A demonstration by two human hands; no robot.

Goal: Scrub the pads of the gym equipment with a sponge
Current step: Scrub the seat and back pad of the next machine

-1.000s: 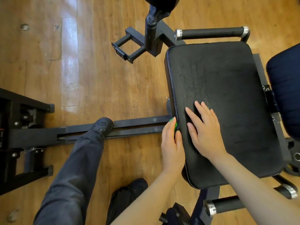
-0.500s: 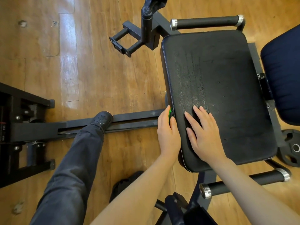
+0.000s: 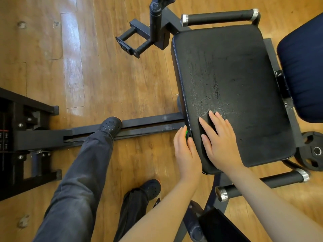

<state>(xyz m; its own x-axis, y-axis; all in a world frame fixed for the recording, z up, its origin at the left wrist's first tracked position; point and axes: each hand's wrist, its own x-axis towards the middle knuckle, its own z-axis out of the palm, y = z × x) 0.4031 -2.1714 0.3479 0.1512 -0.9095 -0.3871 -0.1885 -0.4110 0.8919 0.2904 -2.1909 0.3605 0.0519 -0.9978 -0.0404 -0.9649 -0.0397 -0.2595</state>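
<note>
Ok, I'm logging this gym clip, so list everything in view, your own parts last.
seat pad: one, black, centre right
sponge: one, green, at the pad's left edge, mostly hidden
backrest pad: one, dark blue, right edge
handles: two, black with silver caps, above and below the pad
weight plate: one, black, lower right
floor: wood, brown
left hand: holds the sponge against the pad's side
right hand: flat on the pad

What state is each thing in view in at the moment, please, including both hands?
Left hand: presses the sponge against the pad's side edge.
Sponge: green, mostly hidden behind the left hand.
Right hand: flat on the pad, fingers straight.
Pad: black, top speckled with droplets, looks wet.
Weight plate: lying on the floor beside the frame.
</note>
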